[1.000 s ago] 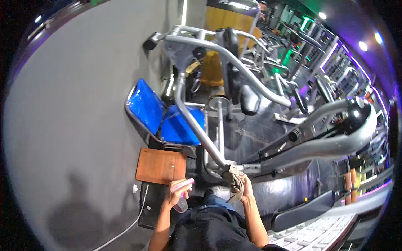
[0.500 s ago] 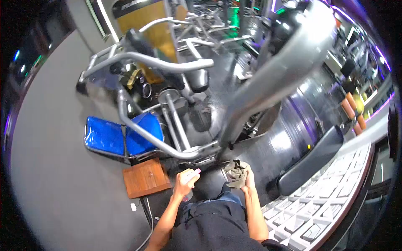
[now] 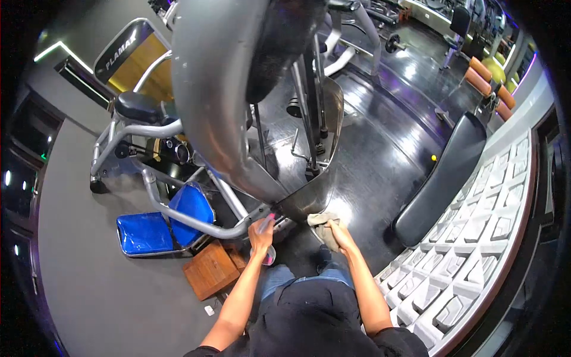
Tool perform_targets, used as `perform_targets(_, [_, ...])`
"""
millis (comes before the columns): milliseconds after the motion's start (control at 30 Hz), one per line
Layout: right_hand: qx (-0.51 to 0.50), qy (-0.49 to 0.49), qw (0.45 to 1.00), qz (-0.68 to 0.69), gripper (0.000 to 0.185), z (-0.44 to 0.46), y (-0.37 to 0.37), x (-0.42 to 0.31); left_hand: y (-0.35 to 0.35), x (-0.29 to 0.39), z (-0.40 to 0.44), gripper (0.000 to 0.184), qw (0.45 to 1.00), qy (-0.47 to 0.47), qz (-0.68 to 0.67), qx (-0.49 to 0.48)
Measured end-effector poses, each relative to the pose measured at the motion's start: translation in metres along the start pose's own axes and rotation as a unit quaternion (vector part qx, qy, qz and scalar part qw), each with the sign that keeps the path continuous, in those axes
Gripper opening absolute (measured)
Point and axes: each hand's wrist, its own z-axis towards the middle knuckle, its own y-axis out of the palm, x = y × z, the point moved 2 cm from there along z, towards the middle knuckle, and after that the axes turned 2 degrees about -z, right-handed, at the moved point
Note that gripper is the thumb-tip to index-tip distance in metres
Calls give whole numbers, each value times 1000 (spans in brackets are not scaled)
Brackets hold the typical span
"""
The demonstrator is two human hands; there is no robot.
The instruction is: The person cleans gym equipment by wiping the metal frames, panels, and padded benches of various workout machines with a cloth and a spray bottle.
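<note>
My left hand (image 3: 260, 239) is closed around a clear spray bottle (image 3: 270, 256) with pink parts; its pink tip shows above my fingers and its base below. In my right hand (image 3: 343, 235) is a bunched beige-grey cloth (image 3: 322, 220), gripped at its right side. Both hands are in front of my body, close to the lower end of a large grey gym machine (image 3: 214, 101). The cloth is near the machine's curved dark lower panel (image 3: 309, 193); whether they touch I cannot tell.
At the left are a blue padded seat (image 3: 144, 232) and a brown wooden box (image 3: 210, 271). A long black bench pad (image 3: 443, 178) stands to the right, beside a white patterned wall panel (image 3: 476, 262). Silver machine tubing (image 3: 196, 226) runs just left of my left hand.
My view has shifted right and closer to the large machine. My right hand has moved up with the cloth, which now extends to the left of my fingers. The bottle stays in my left hand.
</note>
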Motion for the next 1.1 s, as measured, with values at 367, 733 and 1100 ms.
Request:
perform_targets(367, [106, -291, 926, -216, 41, 38, 78, -12, -20, 22, -22, 25, 976, -117, -183, 35])
perform_targets(733, [124, -392, 882, -230, 36, 87, 112, 45, -56, -8, -57, 29, 952, -215, -218, 25])
perform_targets(1100, [421, 84, 856, 289, 23, 127, 192, 103, -75, -20, -43, 29, 944, -231, -234, 23])
